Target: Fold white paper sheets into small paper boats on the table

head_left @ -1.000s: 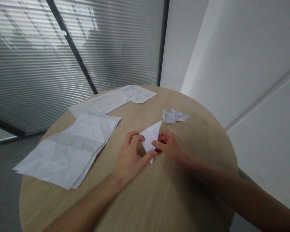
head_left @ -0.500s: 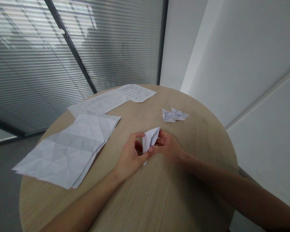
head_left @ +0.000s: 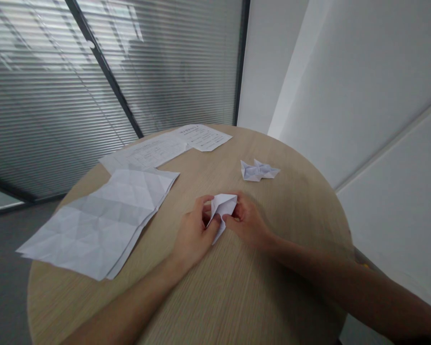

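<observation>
A small piece of folded white paper is held between my two hands just above the middle of the table. My left hand grips its left side, thumb on the near face and fingers behind. On the other side, my right hand pinches the paper's right edge between thumb and fingers. The upper part of the paper spreads into a pocket-like opening, while its lower end tapers to a point. Some fingertips are hidden behind it. Beyond my right hand lies a folded paper boat-like shape, apart from both hands.
A stack of creased white sheets lies on the left of the round wooden table. Printed sheets rest near the far edge. A window with blinds and a white wall stand close behind the table.
The folded paper has been spread wider at its top, and its pocket now faces me. My thumbs have moved apart slightly; both hands keep their hold.
</observation>
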The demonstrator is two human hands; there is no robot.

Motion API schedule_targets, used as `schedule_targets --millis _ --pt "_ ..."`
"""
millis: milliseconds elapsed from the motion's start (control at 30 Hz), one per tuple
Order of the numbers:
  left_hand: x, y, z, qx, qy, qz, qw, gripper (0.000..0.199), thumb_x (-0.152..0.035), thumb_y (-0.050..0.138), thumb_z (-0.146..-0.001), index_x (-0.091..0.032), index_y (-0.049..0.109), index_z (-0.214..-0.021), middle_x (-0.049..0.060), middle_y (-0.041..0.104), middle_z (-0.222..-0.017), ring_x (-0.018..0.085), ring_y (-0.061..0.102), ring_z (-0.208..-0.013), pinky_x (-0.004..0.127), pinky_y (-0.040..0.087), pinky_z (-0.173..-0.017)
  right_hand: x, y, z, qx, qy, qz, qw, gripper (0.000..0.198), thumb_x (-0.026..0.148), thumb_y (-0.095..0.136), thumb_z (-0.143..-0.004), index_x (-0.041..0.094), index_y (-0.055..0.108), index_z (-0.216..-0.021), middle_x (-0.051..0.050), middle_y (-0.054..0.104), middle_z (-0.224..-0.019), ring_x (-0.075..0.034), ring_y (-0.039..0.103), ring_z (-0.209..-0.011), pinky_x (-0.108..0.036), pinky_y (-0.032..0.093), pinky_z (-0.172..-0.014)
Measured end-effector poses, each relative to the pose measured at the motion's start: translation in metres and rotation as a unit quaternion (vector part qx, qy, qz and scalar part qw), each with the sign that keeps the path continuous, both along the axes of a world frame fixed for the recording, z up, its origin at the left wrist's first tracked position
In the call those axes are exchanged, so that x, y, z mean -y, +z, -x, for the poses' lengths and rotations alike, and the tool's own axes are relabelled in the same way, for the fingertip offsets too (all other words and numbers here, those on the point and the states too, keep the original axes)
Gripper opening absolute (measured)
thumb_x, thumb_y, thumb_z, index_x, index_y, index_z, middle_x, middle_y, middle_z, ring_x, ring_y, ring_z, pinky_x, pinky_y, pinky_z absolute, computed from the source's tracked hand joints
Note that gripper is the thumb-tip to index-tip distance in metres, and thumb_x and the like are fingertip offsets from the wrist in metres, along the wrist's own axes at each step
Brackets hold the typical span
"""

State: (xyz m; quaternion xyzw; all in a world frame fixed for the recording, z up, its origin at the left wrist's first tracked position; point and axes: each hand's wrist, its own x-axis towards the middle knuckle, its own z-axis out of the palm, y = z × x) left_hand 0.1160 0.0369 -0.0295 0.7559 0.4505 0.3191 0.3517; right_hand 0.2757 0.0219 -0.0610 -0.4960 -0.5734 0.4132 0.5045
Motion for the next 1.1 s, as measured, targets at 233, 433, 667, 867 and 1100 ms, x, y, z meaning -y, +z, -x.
schedule_targets --millis 233,433,667,867,1100 --pt "0.006 -0.005 -0.003 -0.079 0.005 -0.126 0.989 0.048 -0.017 0.045 -0.085 -0.017 0.040 -0.133 0.009 0.074 -0.101 0.022 0.071 -0.079 0.033 0.052 -0.069 0.009 0.017 0.011 0.007 -0.093 -0.056 0.994 0.040 0.014 0.056 -0.071 0.025 0.052 -0.109 -0.003 0.064 -0.109 -0.019 0.062 -0.100 -0.034 0.051 -0.088" --pt "0.005 -0.007 -0.005 -0.179 0.019 -0.189 0.965 0.047 -0.019 0.048 -0.086 -0.019 0.044 -0.132 0.008 0.074 -0.092 0.023 0.071 -0.075 0.032 0.051 -0.067 0.008 0.015 0.010 0.030 -0.083 -0.051 0.995 0.043 0.009 0.054 -0.073 0.027 0.059 -0.111 -0.001 0.067 -0.112 -0.021 0.062 -0.105 -0.038 0.048 -0.097" --pt "-0.008 0.002 -0.001 -0.079 0.023 -0.114 0.990 0.047 -0.014 0.047 -0.080 -0.020 0.054 -0.126 0.005 0.075 -0.090 0.020 0.068 -0.070 0.030 0.050 -0.068 0.005 0.005 0.003 0.065 -0.046 -0.046 0.996 0.055 0.006 0.056 -0.071 0.027 0.059 -0.122 -0.005 0.069 -0.115 -0.021 0.065 -0.096 -0.039 0.053 -0.087" --pt "-0.018 0.007 0.010 0.116 -0.042 0.044 0.991 0.035 -0.024 0.054 -0.075 -0.022 0.070 -0.106 0.005 0.074 -0.107 0.022 0.067 -0.091 0.035 0.051 -0.080 -0.003 0.005 -0.011 -0.078 -0.001 -0.058 0.995 0.020 0.015 0.062 -0.075 0.025 0.072 -0.089 -0.004 0.069 -0.120 -0.021 0.067 -0.102 -0.035 0.054 -0.084" --pt "-0.019 0.015 0.027 0.173 -0.145 0.202 0.953 0.047 -0.031 0.064 -0.068 -0.023 0.072 -0.114 0.006 0.075 -0.099 0.024 0.065 -0.084 0.036 0.050 -0.076 -0.006 0.015 -0.027 -0.089 0.050 -0.021 0.995 0.013 0.022 0.065 -0.078 0.028 0.077 -0.081 -0.002 0.071 -0.120 -0.021 0.067 -0.106 -0.038 0.052 -0.091"
